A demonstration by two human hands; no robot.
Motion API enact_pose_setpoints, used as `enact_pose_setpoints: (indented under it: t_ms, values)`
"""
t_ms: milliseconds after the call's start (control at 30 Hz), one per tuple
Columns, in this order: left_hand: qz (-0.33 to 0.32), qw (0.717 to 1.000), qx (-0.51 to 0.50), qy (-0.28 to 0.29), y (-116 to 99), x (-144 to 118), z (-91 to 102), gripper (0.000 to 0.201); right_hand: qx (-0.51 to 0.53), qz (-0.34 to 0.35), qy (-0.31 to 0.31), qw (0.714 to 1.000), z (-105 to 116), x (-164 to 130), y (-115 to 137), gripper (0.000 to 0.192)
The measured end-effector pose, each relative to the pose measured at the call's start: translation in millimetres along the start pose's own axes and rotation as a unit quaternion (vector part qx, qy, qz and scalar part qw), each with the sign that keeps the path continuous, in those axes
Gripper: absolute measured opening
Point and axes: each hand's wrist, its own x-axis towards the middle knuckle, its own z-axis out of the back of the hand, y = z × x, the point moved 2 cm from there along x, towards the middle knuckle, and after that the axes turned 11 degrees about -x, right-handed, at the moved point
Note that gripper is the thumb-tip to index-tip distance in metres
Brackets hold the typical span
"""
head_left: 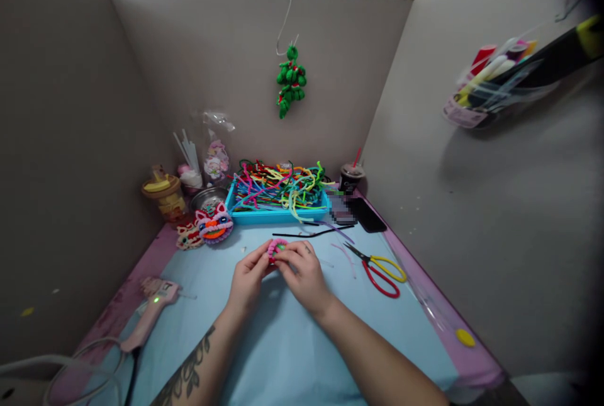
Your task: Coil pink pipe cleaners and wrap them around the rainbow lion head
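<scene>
My left hand [249, 279] and my right hand [303, 274] meet over the light blue mat [283, 343], both pinching a small pink fuzzy pipe-cleaner piece [276, 247] with a green spot in its middle. The fingertips of both hands close around it, held just above the mat. Red and yellow scissors [381, 270] lie to the right of my right hand. A pink glue gun [150, 311] with a lit green light rests to the left of my left hand.
A blue tray [278, 214] piled with coloured pipe cleaners stands at the back. Two finished fuzzy lion-head figures [207, 228] lie left of it, near jars [163, 195]. A black phone [367, 214] and a cup [352, 178] sit back right. Grey partition walls enclose the desk; a green figure [290, 82] hangs ahead.
</scene>
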Motion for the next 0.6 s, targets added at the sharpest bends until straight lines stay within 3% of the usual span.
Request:
enact_pose_setpoints:
  t_ms: [300, 600]
  values:
    - [-0.004, 0.999, 0.044, -0.009, 2.0, 1.1, 1.4, 0.055, 0.003, -0.011, 0.022, 1.000, -5.5, -0.1, -7.8, 0.011]
    - [-0.021, 0.995, 0.102, 0.002, -0.1, -2.9, -4.4, 0.059, -0.012, -0.020, -0.015, 1.000, -5.5, -0.2, -2.0, 0.012]
